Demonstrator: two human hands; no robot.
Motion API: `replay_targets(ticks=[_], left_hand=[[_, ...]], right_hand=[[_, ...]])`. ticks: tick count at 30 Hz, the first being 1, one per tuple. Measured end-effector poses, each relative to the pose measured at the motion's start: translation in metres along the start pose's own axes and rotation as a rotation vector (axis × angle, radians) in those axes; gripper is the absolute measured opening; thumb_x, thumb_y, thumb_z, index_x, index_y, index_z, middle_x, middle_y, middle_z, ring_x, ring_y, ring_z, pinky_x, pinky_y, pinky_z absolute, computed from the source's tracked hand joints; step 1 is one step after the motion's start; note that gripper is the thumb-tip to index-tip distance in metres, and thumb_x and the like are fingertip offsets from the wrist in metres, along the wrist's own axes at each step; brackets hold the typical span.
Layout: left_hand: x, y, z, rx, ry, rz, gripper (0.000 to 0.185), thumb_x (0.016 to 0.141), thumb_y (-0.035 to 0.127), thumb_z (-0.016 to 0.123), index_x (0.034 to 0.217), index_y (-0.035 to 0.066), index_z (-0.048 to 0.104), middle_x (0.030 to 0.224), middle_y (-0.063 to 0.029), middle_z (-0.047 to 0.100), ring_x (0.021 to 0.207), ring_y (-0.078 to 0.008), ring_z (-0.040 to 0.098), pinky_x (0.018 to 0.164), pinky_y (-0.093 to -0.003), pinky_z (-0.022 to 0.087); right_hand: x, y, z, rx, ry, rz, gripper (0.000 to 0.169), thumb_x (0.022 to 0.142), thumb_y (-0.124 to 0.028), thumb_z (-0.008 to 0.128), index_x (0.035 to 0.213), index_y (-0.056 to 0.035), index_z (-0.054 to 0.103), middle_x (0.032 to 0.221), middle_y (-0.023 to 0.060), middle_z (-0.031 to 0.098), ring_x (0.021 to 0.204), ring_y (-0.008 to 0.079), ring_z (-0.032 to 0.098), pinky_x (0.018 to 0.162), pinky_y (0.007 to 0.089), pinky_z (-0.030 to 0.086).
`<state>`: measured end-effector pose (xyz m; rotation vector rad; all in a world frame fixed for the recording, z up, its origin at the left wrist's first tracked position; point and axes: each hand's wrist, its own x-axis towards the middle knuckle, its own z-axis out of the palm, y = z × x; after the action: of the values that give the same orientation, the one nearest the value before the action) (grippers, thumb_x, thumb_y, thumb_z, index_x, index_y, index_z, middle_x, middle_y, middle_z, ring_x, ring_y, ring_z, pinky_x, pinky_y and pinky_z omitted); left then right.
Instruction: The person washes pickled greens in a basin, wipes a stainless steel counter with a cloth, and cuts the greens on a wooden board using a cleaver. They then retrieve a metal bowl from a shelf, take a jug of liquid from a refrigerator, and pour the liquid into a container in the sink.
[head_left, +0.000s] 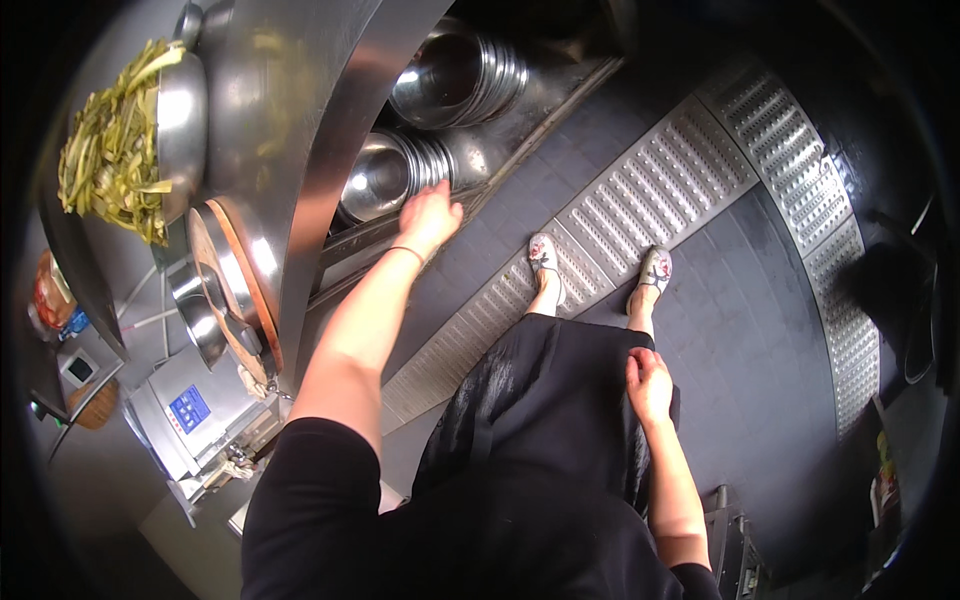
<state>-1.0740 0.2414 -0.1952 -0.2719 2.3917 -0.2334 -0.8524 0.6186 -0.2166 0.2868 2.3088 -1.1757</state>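
Note:
My left hand (431, 217) reaches to the lower shelf under the steel counter, at the near side of a stack of steel bowls (379, 176). Its fingertips are at the stack's rims; whether they touch is not clear, and no bowl is seen lifted. Behind that stack stands another of larger steel bowls (450, 79), on its side of the same shelf (469, 161). My right hand (649, 384) hangs beside the black apron (551, 397), fingers loosely curled, holding nothing.
On the counter (251, 127), a steel bowl (182, 124) is heaped with yellow-green vegetables (116, 150). Nearby are a round wooden board (229, 285) with a cleaver (232, 315) on it, and a metal appliance (199, 409) with a blue label. Metal drain grates (652, 180) cross the dark tiled floor.

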Motion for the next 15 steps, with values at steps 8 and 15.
replay_targets(ticks=[8,15], left_hand=[[0.084,-0.026,0.060,-0.259,0.307,-0.122,0.061,0.081,0.015,0.056,0.134,-0.005,0.033,0.137,-0.0242,0.038,0.132,-0.0362,0.031,0.110,-0.0407,0.027],[0.155,-0.067,0.072,-0.822,0.291,-0.706,0.070,0.079,0.007,0.055,0.140,-0.004,0.023,0.141,-0.0229,0.036,0.128,-0.0347,0.040,0.108,-0.0372,0.032]], right_hand=[[0.015,-0.002,-0.002,0.027,-0.010,0.089,0.010,0.084,-0.008,0.060,0.092,-0.0039,0.063,0.082,0.0133,0.062,0.073,0.0263,0.062,0.067,0.0338,0.050],[0.070,-0.068,0.027,0.265,-0.031,-0.027,0.011,0.084,-0.006,0.061,0.094,-0.0013,0.063,0.084,0.0136,0.063,0.076,0.0246,0.063,0.069,0.0310,0.050]])
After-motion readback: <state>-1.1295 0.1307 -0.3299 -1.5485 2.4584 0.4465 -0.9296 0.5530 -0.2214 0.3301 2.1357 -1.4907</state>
